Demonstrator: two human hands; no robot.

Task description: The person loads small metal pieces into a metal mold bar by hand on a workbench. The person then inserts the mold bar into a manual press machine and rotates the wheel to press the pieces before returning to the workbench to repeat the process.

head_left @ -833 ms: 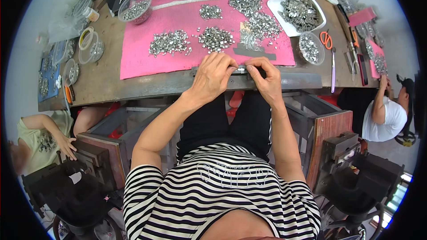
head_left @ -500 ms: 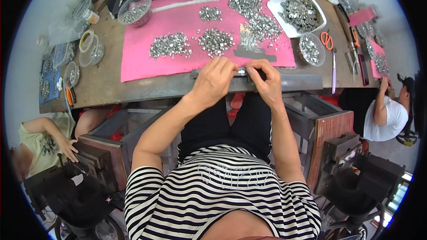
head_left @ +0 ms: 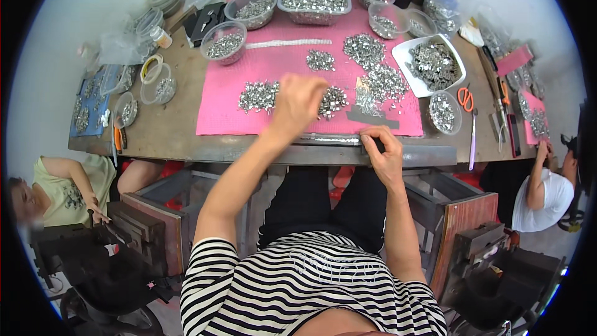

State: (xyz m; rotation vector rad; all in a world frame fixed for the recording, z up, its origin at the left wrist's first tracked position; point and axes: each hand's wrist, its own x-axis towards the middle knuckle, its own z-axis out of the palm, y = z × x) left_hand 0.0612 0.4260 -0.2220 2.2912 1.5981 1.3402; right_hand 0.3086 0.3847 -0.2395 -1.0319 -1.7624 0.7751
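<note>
Blurred by motion, my left hand (head_left: 300, 104) is over the pink mat (head_left: 217, 121), between two heaps of small silvery metal pieces; its fingers look curled, but whether they hold a piece cannot be made out. The left heap (head_left: 258, 96) lies beside that wrist, and the other heap (head_left: 334, 101) is partly hidden by the hand. At the table's front edge, my right hand (head_left: 384, 154) has thumb and forefinger closed on the right end of a narrow dark metal bar (head_left: 308, 139). Shiny pieces (head_left: 339, 139) lie in a row along the bar.
More heaps (head_left: 385, 83) lie on the mat by a grey flat strip (head_left: 373, 118). Around stand a white tray (head_left: 463, 68) and clear tubs (head_left: 314, 9) of pieces. Orange-handled scissors (head_left: 465, 98) and a purple-handled tool (head_left: 472, 143) lie right. Two people sit at either side.
My left hand has lifted off the bar and moved away over the heaps. My right hand stays at the bar's end. The row of shiny pieces is now uncovered, and the view has shifted.
</note>
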